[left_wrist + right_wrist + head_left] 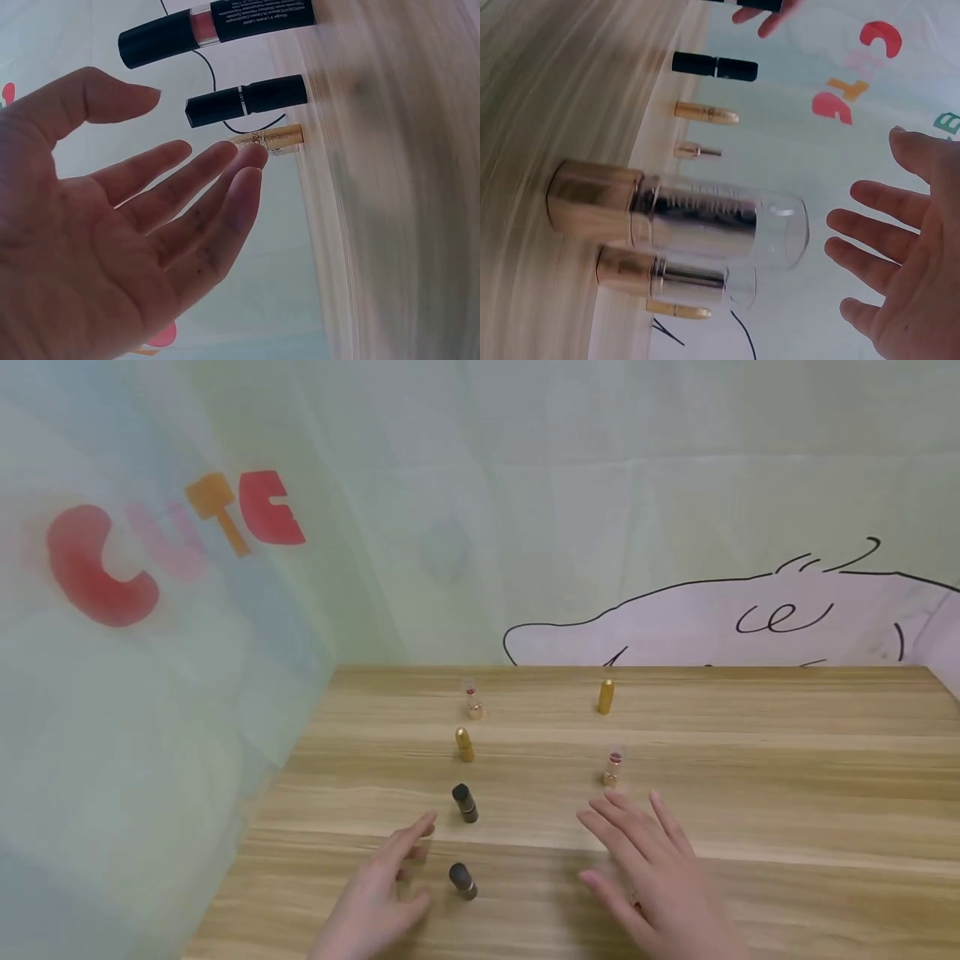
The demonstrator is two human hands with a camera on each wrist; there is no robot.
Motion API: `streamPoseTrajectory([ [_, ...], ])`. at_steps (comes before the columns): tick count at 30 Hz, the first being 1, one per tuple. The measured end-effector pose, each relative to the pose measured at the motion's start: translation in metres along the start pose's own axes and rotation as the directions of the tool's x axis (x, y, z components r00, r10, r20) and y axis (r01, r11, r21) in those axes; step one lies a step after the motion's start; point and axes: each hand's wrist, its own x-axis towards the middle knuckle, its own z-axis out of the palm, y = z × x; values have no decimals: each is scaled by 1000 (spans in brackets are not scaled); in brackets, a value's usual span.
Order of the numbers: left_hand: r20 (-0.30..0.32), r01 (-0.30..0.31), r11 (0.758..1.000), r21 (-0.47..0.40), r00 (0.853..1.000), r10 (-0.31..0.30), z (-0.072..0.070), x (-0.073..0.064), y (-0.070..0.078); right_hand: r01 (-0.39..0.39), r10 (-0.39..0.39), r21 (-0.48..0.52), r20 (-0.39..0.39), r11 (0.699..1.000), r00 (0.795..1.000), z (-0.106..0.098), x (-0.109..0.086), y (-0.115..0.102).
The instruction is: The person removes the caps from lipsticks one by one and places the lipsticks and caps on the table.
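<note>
Upright lipsticks stand in two columns on the wooden table. My left hand (378, 893), fingers spread and holding nothing, is just left of the nearest black lipstick (463, 882) and a second black lipstick (466, 803). Behind these are a gold lipstick (465, 745) and a clear-capped lipstick (473, 702). My right hand (656, 877) hovers with loose fingers, also holding nothing. Its fingertips overlap the base of a rose-gold, clear-capped lipstick (613, 767); a gold lipstick (605, 697) stands farther back. A nearer clear-capped lipstick (682, 217), mostly hidden by that hand in the head view, shows large in the right wrist view.
The wooden table (787, 752) ends at a pale fabric backdrop (487, 527) with a black line drawing at the back right. Another cloth wall with colourful letters, including a red C (97, 568), borders the left side.
</note>
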Motion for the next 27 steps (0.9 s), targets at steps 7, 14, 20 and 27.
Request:
streamPoseTrajectory([
  [7,113,2,999,-42,994,2,1,-1,-4,47,-47,8,28,999,998,11,5,-7],
  [14,82,-49,999,-21,995,51,4,-2,-5,58,-58,7,37,998,998,22,9,-16],
  [20,65,-87,996,-3,994,87,8,0,-4,71,-72,37,39,997,997,34,14,-24],
  [27,75,-109,994,-12,991,109,12,2,-4,102,-104,66,25,993,994,44,17,-30],
])
